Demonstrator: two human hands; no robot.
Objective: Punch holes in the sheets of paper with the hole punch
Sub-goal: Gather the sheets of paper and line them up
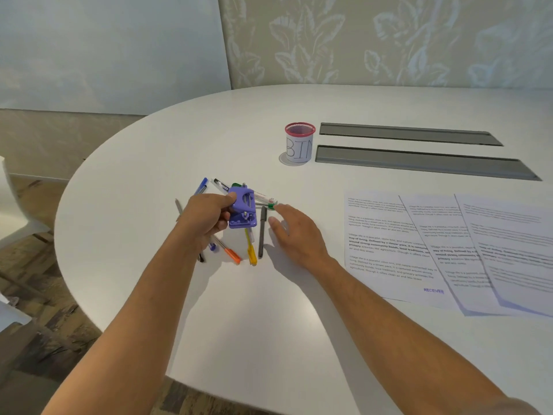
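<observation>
Hole punch (242, 208) in closed left hand (206, 218)

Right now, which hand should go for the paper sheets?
Right. The right hand is open and empty, on the side nearer the paper sheets, which lie to its right. The left hand is already gripping the purple hole punch over the scattered pens.
</observation>
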